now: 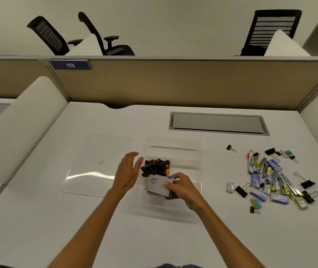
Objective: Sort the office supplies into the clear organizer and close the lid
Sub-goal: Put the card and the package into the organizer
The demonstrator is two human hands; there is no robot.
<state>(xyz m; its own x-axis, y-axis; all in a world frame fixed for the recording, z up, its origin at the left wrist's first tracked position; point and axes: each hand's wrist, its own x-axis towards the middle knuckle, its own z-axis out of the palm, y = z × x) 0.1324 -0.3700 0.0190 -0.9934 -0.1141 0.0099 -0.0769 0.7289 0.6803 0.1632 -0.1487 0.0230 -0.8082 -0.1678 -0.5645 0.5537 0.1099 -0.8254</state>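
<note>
The clear organizer (185, 151) sits open on the white desk, its clear lid (96, 167) lying flat to its left. A left compartment holds black and orange clips (157, 166). My right hand (183, 187) grips a stack of grey and purple staple boxes (157, 185) over the organizer's near left part. My left hand (128, 172) hovers beside the organizer's left edge, fingers straight, holding nothing. A pile of loose supplies (272, 176) lies on the desk to the right: black binder clips, staple boxes and metal staple strips.
A single small binder clip (230, 147) lies apart from the pile. A grey cable hatch (218, 123) is set into the desk behind the organizer. A tan partition (173, 84) closes the far edge. Cushioned dividers stand at both sides.
</note>
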